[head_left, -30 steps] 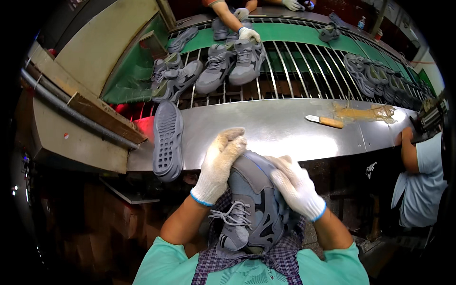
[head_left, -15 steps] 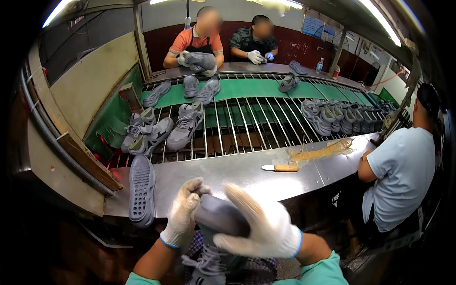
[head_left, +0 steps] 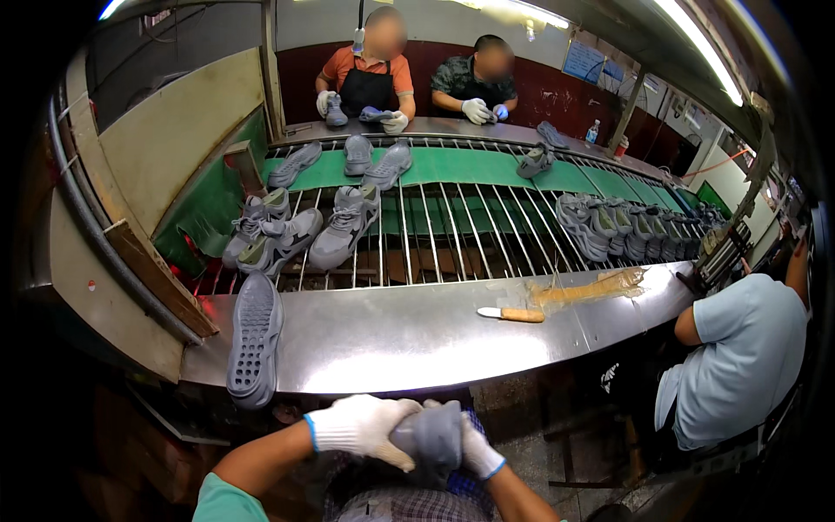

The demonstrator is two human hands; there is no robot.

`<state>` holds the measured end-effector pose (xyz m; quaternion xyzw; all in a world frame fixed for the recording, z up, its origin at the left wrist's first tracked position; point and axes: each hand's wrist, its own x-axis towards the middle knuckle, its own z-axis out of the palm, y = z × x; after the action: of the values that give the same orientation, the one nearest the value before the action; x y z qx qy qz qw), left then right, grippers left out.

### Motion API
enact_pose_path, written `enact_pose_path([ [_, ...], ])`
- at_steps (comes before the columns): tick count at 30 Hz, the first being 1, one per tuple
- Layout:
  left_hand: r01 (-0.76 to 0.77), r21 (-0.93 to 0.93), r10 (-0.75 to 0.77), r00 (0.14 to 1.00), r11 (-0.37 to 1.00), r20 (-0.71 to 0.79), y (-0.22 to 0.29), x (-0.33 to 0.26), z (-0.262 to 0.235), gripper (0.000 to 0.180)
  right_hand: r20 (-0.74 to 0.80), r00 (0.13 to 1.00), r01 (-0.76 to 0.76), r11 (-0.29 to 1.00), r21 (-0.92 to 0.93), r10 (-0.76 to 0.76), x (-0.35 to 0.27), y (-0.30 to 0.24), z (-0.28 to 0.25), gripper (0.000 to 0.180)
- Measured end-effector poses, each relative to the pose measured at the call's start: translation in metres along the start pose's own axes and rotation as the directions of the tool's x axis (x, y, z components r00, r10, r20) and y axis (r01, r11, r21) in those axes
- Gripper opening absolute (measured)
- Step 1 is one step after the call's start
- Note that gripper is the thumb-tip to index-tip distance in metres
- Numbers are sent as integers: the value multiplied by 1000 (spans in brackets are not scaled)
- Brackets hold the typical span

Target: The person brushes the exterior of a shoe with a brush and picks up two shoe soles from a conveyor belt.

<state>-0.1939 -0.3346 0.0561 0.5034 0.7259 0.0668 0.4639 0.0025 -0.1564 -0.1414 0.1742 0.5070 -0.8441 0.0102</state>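
Note:
Low in front of my lap is a grey shoe [head_left: 435,439], held between both hands, its laces out of sight. My left hand [head_left: 370,428], in a white knit glove, wraps round the shoe's left side with the thumb over it. From the right side my right hand [head_left: 477,451], gloved the same way, grips it, its fingers partly hidden behind the shoe. A loose grey shoe sole [head_left: 254,339] with rows of holes lies at the left end of the metal worktop [head_left: 391,331], reaching past its front edge. A knife with a wooden handle [head_left: 522,315] rests further right.
Beyond the worktop runs a rack of metal rods [head_left: 452,235] with a green belt [head_left: 470,165]. Grey shoes [head_left: 346,228] stand at its left, and a row of shoes [head_left: 626,228] at its right. Two people work opposite; another person [head_left: 739,348] sits at right.
Both hands have drawn the shoe down and nearer to me, and it has turned. My left hand now lies across it. The co-worker in orange has lowered and parted the shoe pieces.

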Motion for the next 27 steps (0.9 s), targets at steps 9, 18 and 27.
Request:
enact_pose_path([
  [9,-549,252,601,680,797,-420,-23,56,23,103,469,881,462,-97,-881,-62,-2,-203,111,73],
  [18,-198,-318,66,922,927,-382,-102,8,56,111,-184,980,17,943,-331,-82,-67,38,-86,28],
  [27,-718,-523,92,624,459,-776,-86,94,49,56,356,927,305,794,-526,-121,-58,-99,8,85],
])
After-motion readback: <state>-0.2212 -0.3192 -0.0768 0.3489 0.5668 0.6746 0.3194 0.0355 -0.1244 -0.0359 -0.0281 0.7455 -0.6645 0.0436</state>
